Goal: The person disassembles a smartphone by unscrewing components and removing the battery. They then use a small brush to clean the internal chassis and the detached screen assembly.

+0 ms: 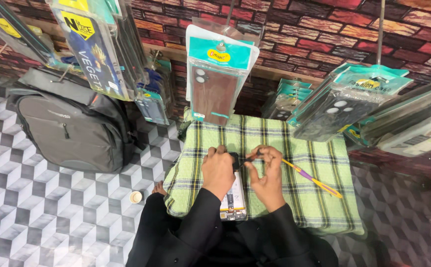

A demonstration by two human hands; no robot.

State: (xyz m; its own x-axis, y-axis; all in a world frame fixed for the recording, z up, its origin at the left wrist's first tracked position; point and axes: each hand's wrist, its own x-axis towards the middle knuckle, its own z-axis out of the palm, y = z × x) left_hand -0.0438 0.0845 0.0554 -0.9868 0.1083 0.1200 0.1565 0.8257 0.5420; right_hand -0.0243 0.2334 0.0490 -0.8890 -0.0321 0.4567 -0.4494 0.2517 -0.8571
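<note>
Left hand (218, 170) grip clamped on opened phone (233, 200), lying on green checked cloth (304, 163) over worktop. Right hand (268, 173) pinches small dark part (249, 156) at phone's top. Yellow-purple tool (311, 179) beside.

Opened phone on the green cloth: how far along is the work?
Done: the phone lies opened, its insides showing. In hand: left hand steadies a small dark part; right hand pinches a thin tool to it. Left: phone not closed; yellow-purple pen-like tool lies unused on the checked cloth.
</note>
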